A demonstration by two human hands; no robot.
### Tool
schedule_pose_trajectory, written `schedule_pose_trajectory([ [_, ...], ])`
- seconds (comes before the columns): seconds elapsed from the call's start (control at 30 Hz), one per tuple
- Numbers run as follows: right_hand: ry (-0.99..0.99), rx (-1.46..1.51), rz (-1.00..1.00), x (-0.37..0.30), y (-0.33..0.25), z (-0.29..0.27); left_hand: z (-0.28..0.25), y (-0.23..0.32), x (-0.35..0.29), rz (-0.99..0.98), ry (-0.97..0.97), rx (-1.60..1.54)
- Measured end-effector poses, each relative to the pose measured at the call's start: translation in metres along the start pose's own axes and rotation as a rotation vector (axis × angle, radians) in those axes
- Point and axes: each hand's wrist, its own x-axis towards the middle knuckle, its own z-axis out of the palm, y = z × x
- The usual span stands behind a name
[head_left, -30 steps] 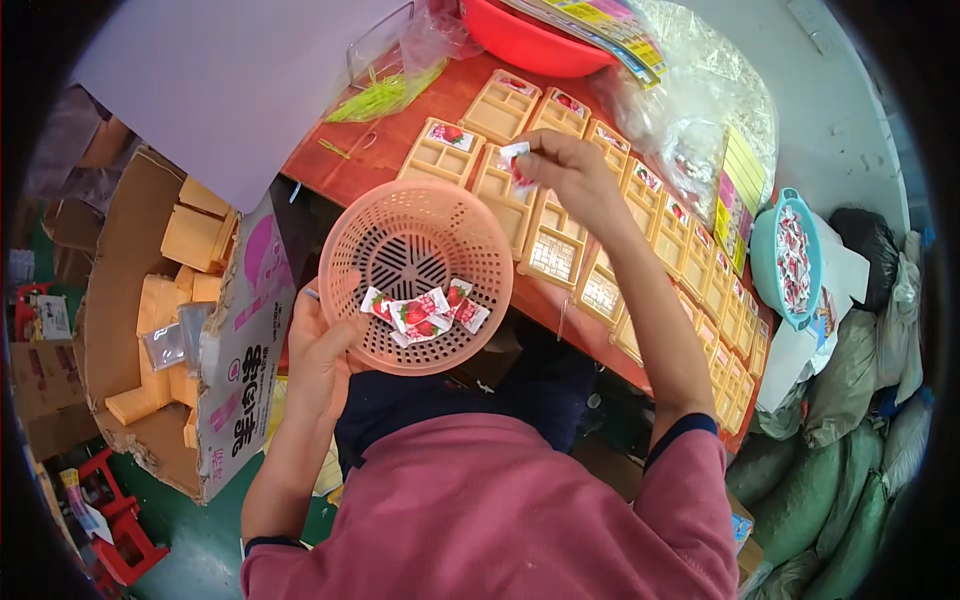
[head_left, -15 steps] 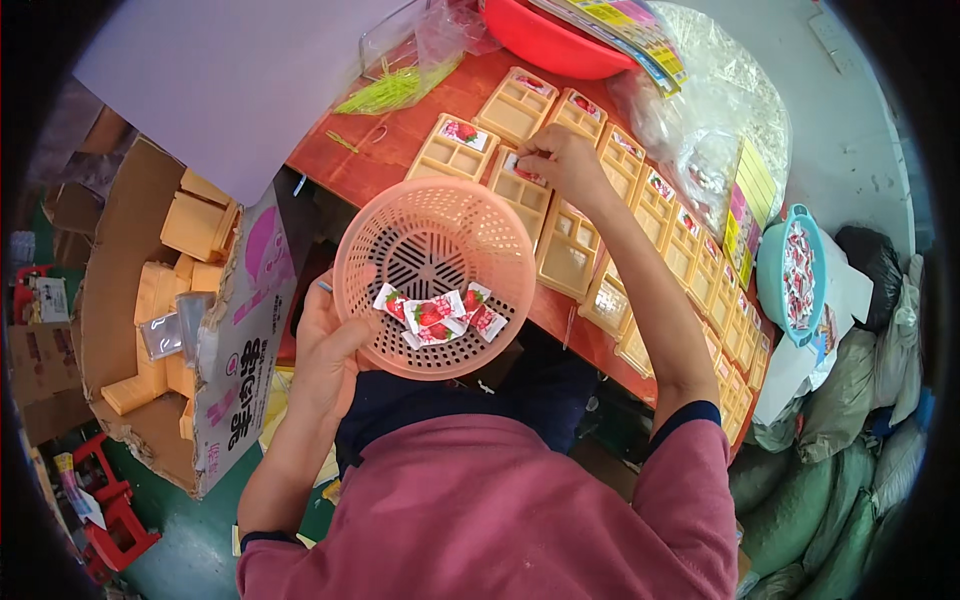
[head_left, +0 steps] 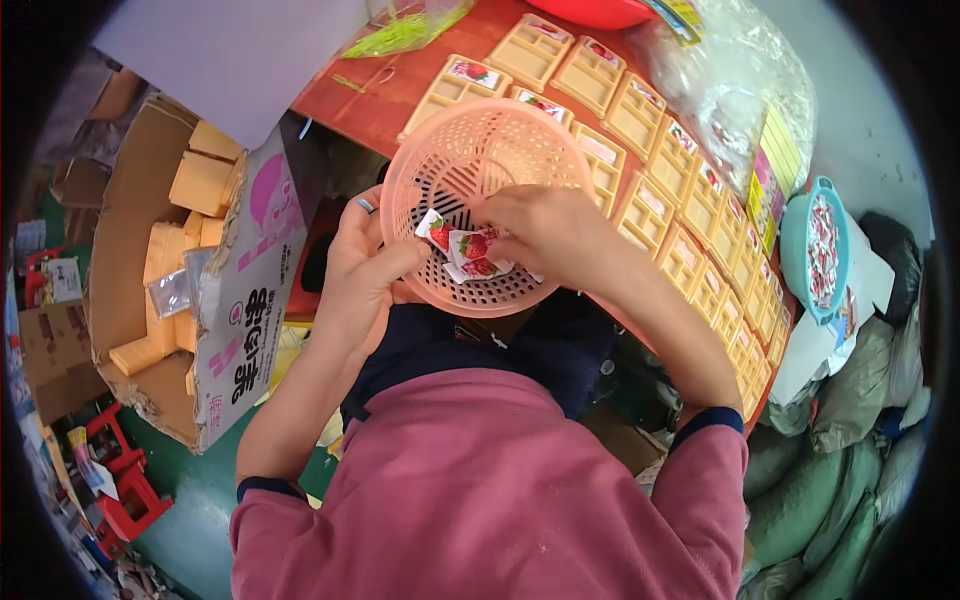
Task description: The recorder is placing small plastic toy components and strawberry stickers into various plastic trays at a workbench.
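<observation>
My left hand (head_left: 362, 262) grips the rim of a round, peach-coloured perforated plastic basket (head_left: 540, 130), its thumb over the near left edge. In the bottom of the basket lie several small white packets (head_left: 472, 246) printed with red strawberries. My right hand (head_left: 545, 228) reaches inside, fingers curled down at the packets; whatever is between the fingertips is hidden. Past the basket, cream compartment trays (head_left: 530, 52) stand in rows on a red-brown table (head_left: 345, 105). Some of the trays carry a strawberry packet in their upper compartment.
A cardboard box (head_left: 245, 330) of orange-yellow plastic pieces stands at my left. A teal basin (head_left: 818, 255) full of packets is at the right, near filled sacks (head_left: 810, 500). Clear plastic bags (head_left: 735, 90), green-yellow strips (head_left: 410, 32) and a red basin (head_left: 595, 10) lie at the back.
My right hand has come back from a tray on the table into the basket. The basket in my left hand appears farther up and right, and my view has shifted.
</observation>
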Motion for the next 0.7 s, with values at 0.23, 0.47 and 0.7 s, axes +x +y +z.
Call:
schedule_pose_trajectory([
  [0.23, 0.001, -0.256, 0.172, -0.026, -0.012, -0.002, 0.009, -0.008, -0.004, -0.017, -0.035, 0.033],
  [0.47, 0.395, 0.406, 0.403, -0.040, 0.050, -0.058, 0.002, -0.009, -0.005, -0.064, -0.016, 0.053],
  [0.7, 0.215, -0.167, 0.614, -0.036, 0.116, -0.051, 0.005, -0.005, -0.003, -0.046, 0.012, 0.033],
])
